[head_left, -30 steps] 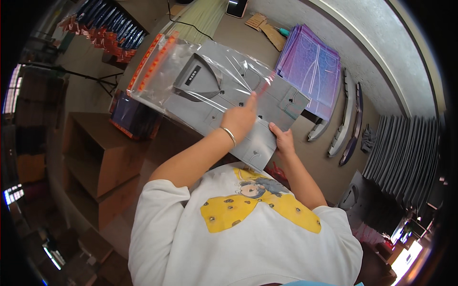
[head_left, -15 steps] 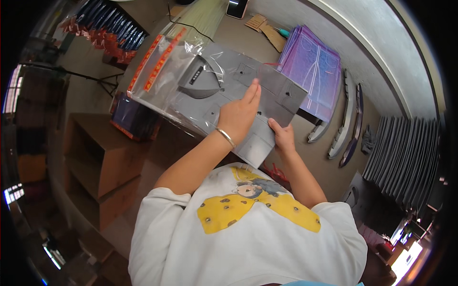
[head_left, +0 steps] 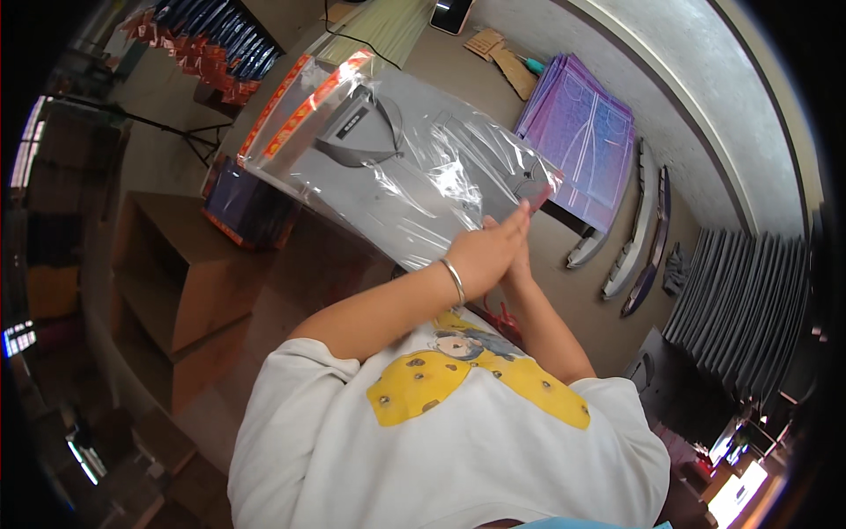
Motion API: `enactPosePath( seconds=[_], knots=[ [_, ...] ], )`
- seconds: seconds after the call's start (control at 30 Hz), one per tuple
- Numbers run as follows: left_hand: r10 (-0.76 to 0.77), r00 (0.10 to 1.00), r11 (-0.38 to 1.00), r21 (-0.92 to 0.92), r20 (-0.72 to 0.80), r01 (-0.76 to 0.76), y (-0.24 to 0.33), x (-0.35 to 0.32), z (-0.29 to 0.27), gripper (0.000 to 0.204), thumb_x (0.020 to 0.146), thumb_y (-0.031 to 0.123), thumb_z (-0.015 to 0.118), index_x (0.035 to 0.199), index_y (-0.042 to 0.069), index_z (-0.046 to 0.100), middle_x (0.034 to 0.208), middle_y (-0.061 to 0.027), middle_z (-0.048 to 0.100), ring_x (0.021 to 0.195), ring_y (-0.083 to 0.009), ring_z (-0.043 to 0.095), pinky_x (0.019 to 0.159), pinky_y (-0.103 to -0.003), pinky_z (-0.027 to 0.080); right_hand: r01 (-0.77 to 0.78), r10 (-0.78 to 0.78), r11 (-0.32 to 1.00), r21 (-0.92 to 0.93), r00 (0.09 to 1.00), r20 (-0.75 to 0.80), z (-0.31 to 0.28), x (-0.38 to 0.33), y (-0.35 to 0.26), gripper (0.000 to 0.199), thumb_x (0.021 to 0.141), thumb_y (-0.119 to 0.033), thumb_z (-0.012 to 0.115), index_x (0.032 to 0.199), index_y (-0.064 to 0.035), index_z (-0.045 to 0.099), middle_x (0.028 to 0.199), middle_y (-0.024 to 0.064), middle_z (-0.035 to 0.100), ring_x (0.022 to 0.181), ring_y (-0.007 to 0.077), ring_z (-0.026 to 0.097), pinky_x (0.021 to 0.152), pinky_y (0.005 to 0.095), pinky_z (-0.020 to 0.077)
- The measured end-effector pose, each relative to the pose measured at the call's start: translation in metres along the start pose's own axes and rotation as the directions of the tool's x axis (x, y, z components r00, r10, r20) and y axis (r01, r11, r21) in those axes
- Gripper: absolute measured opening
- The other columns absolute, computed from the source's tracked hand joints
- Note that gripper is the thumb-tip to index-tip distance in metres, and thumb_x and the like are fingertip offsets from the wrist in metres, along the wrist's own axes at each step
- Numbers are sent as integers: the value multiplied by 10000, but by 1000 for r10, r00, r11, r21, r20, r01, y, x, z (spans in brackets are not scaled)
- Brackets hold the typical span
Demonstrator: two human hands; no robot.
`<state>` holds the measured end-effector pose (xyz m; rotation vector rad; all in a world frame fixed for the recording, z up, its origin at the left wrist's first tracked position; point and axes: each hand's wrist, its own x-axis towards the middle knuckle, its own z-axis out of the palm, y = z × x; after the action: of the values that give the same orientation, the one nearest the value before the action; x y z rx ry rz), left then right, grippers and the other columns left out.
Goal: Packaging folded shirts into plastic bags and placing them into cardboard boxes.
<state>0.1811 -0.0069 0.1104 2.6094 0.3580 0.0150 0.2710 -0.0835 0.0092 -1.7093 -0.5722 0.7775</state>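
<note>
A grey, flat shirt-shaped piece [head_left: 326, 181] with a printed collar lies inside a clear plastic bag [head_left: 454, 181]. Red and orange bands run across the bag's far left end. My left hand [head_left: 486, 257], with a silver bangle on the wrist, is at the bag's near right end, its fingers long and together against the film. Close against it, my right hand [head_left: 518, 269] grips the same end and is partly hidden behind the left one. A reddish strip of the bag's edge shows beside the left fingertips.
Purple-blue printed sheets [head_left: 577, 132] are stacked at the back right, beside curved strips [head_left: 627, 242]. Many grey pieces [head_left: 736, 309] stand in a row at far right. Brown cardboard boxes [head_left: 211, 282] stand at left. A phone [head_left: 451, 16] and torn cardboard [head_left: 511, 70] lie at the back.
The clear bag now covers the grey piece's right end, which was bare before. My left hand has moved right and nearer, up against my right hand.
</note>
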Motion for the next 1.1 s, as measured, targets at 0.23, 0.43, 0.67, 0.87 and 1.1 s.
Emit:
enactPosePath(
  seconds=[0.23, 0.43, 0.67, 0.87, 1.1],
  knots=[
    [39, 999, 995, -91, -38, -42, -1, -4, -10, 653, 755, 25, 550, 1370, -7, 333, 1532, -106, 161, 795, -329, 660, 629, -405, 549, -356, 353, 934, 40, 934, 58, 21, 35, 65, 468, 742, -324, 769, 1087, -85, 563, 959, 113, 582, 821, 220, 555, 709, 362, 467],
    [109, 988, 989, -85, -106, -118, -2, -25, -6, 658, 749, -14, 566, 1369, -12, 345, 1499, -119, 242, 848, -293, 650, 682, -362, 540, -555, 535, 825, 106, 828, 170, 29, 33, -24, 286, 849, -212, 663, 1079, -47, 619, 1027, 69, 602, 976, 178, 507, 829, 352, 442],
    [396, 854, 844, -233, -336, -483, 49, -71, -110, 385, 775, 55, 664, 1143, -22, 581, 1268, -169, 531, 815, -213, 655, 669, -264, 533, 832, -812, 550, 69, 514, 276, 18, 65, -101, 166, 760, -41, 587, 919, -90, 587, 1000, 50, 585, 954, 201, 553, 822, 361, 427],
    [-131, 895, 972, 124, -427, 201, -18, -20, -59, 810, 691, 110, 725, 1377, -27, 317, 1106, -198, 600, 961, -370, 592, 842, -429, 480, 950, -783, 53, -308, 231, 578, 37, 97, -61, 173, 749, -87, 578, 920, -114, 585, 994, 44, 582, 972, 246, 545, 902, 459, 387],
    [-475, 870, 874, 49, -133, 484, -96, -21, 47, 611, 657, 166, 747, 1186, 20, 479, 1153, -169, 531, 1038, -361, 517, 842, -438, 450, 302, -576, 613, -730, 803, -152, -116, 116, -16, 447, 765, -262, 680, 1150, -64, 570, 1181, 161, 566, 1099, 340, 521, 922, 456, 411]
  ],
)
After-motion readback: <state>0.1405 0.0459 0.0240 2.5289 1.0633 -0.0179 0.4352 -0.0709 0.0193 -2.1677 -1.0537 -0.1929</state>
